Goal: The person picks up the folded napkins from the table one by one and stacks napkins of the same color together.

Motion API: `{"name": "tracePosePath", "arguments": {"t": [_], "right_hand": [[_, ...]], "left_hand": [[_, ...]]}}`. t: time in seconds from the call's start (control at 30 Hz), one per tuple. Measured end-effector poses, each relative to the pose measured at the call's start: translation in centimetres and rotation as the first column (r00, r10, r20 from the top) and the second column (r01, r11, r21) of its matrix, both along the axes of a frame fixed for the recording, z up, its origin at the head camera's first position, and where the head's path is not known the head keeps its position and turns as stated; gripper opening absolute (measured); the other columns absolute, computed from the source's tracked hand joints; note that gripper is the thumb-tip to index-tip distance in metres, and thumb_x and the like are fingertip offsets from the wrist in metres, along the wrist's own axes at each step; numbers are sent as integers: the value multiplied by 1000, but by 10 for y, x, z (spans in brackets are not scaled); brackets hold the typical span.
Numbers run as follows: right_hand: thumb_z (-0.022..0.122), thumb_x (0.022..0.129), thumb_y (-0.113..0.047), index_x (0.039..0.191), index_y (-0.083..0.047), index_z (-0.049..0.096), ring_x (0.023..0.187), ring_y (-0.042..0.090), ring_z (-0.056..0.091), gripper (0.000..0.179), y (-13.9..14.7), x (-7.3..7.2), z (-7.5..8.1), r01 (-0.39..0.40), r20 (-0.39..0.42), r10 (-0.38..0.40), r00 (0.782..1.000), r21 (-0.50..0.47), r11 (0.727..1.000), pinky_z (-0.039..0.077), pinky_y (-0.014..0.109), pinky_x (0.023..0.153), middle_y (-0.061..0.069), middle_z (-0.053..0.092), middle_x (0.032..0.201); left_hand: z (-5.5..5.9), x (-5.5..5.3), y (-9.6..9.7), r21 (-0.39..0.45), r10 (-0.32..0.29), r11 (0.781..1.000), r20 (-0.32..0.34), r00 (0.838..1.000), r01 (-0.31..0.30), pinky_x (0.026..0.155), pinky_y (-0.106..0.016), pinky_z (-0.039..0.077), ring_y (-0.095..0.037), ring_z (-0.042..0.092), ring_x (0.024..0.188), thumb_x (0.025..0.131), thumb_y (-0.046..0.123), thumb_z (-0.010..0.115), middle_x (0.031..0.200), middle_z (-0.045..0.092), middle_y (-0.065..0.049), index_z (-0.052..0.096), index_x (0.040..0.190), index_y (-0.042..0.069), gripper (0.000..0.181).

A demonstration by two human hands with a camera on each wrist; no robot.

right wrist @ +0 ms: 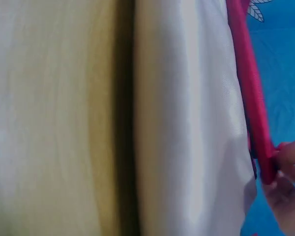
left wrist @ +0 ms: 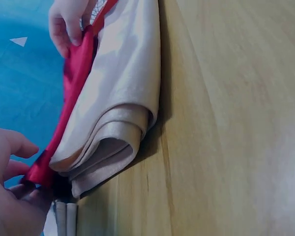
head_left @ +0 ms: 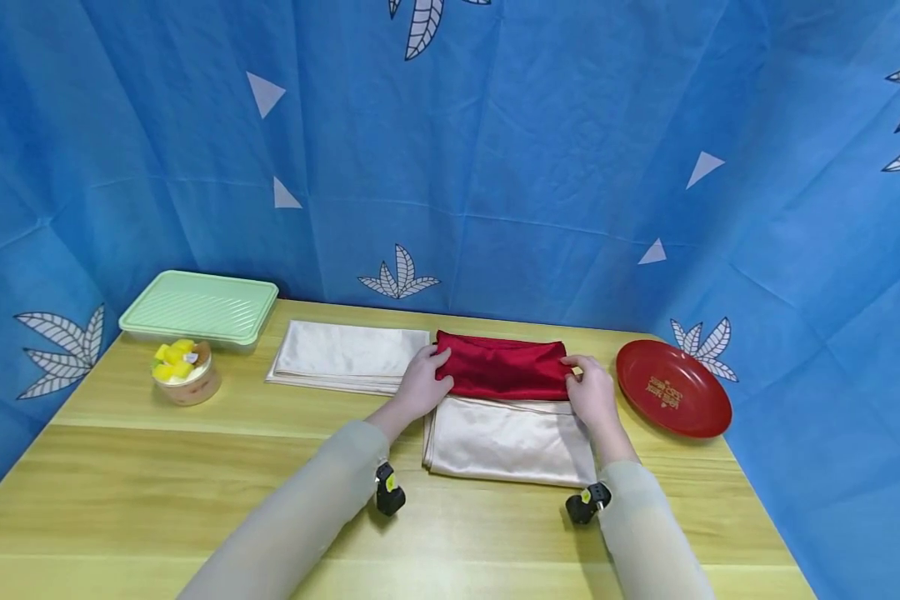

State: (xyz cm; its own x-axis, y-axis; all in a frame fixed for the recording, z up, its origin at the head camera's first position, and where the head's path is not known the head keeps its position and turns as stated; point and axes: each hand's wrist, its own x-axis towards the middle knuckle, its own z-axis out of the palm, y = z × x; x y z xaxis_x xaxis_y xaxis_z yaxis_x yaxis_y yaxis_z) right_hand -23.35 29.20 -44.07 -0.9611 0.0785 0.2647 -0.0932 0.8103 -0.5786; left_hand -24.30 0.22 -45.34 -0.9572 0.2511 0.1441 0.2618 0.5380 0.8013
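A folded, shiny red satin cloth [head_left: 506, 368] stretches between both hands in the head view. My left hand [head_left: 420, 385] pinches its left end, with fingers and thumb on either side of the fabric in the left wrist view. At the opposite end, my right hand [head_left: 591, 393] pinches the red cloth [right wrist: 255, 108] near its corner. Below it, on the near side, a folded cream satin cloth [head_left: 510, 446] lies on the table, its rolled layers showing in the left wrist view. The red cloth overlaps the cream cloth's far part.
Left of the hands lies another folded white cloth [head_left: 352, 354]. Further left are a dessert cup [head_left: 187, 383] topped with yellow cubes and a container with a green lid [head_left: 202, 304]. A red oval plate [head_left: 671, 387] sits on the right. Blue curtain [head_left: 570, 167] backs the wooden table [head_left: 195, 475].
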Motion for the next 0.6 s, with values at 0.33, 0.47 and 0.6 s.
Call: {"name": "tracePosePath", "arguments": {"t": [0.33,0.47,0.6], "right_hand": [[58,91,-12,132,8,47,104,43,55,47,13,36,13,-8,189,4,982,17,1000,43,53,90,29,43,129],[58,93,-20,136,11,37,107,44,51,56,16,53,12,-33,297,32,954,-1,999,42,54,92,32,42,131],[58,95,-24,137,11,35,114,46,50,60,17,70,6,-26,349,46,936,-61,998,41,54,96,34,45,128]], "left_hand": [[9,28,-21,77,32,997,-50,998,-28,89,-42,44,-29,52,105,84,3,58,130,48,-20,59,128,1,44],[6,44,-28,127,4,992,-20,1000,-2,84,-40,47,-29,54,95,85,2,60,120,52,-17,60,126,1,41],[1,56,-31,118,-8,993,-28,1000,12,82,-39,48,-27,56,92,87,4,62,117,57,-16,63,122,1,36]]}}
